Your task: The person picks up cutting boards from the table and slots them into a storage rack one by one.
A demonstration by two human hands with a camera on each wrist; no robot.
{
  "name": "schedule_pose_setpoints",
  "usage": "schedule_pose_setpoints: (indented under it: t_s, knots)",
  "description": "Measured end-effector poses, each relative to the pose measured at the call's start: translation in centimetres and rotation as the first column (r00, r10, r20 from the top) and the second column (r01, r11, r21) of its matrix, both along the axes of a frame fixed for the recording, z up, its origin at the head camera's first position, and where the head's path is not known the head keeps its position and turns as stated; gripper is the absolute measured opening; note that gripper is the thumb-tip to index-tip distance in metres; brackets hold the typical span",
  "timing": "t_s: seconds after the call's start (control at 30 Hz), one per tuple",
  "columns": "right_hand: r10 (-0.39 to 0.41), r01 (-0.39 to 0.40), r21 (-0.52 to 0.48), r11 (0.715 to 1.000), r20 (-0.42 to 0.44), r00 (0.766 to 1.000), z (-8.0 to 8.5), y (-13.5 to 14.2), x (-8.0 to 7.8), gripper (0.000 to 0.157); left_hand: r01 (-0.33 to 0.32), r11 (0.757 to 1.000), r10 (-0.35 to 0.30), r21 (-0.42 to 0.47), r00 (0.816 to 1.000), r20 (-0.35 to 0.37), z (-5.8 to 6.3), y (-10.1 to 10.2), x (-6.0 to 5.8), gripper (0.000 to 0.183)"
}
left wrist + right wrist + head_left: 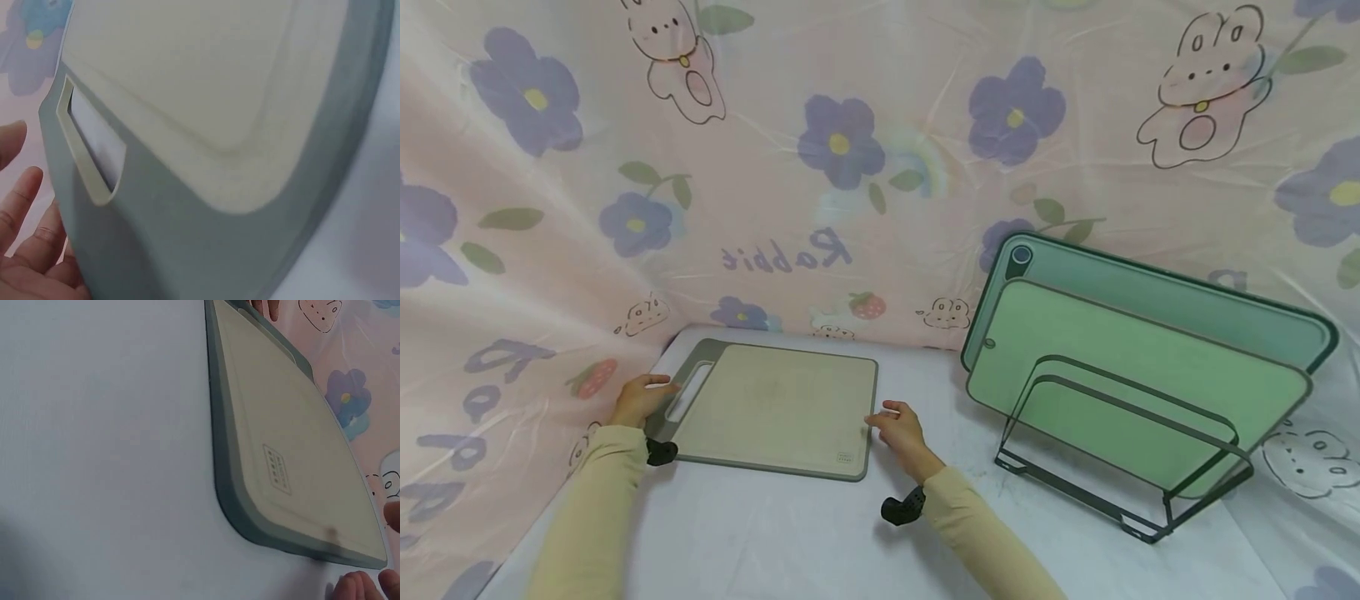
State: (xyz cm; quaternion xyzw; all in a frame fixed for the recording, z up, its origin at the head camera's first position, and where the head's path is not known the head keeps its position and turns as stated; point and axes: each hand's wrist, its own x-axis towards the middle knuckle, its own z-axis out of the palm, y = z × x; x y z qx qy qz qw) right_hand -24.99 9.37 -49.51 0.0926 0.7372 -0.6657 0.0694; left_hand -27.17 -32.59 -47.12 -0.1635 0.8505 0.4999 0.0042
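A cutting board (775, 408) with a beige face, grey-green rim and slotted handle lies on the white-covered table. At its handle end is my left hand (642, 402), fingers extended toward the slot. The left wrist view shows these fingers (47, 240) loosely spread along the board's outer edge, thumb raised off it. My right hand (901, 427) is at the opposite short edge, its fingers relaxed and the tips right at the rim. In the right wrist view its fingers (359, 586) sit low beside the board's end, not wrapped round it.
To the right stands a black wire rack (1075, 492). It holds a light green board (1120, 383) upright, with a larger teal board (1150, 287) behind it. A patterned curtain (910, 233) closes off the back and left side. White cloth (760, 542) covers the tabletop.
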Motion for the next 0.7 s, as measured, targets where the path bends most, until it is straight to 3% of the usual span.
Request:
schedule_pose_setpoints:
  t_s: [0.33,0.57,0.7]
  knots:
    - [0.010,-0.010,0.014,1.000,-0.015,1.000,-0.09,-0.19,0.04,0.055,-0.035,0.999,0.035,-0.037,0.999,-0.004,-0.20,0.53,0.07,0.048]
    - [0.018,-0.018,0.029,0.999,-0.002,1.000,-0.19,-0.49,0.04,0.055,-0.063,0.994,0.059,-0.087,0.997,-0.051,-0.14,0.96,0.65,0.042]
    - [0.015,-0.015,0.005,1.000,0.009,1.000,-0.09,-0.61,0.04,0.056,-0.075,0.997,0.073,-0.024,0.995,-0.068,-0.53,0.88,0.58,0.045]
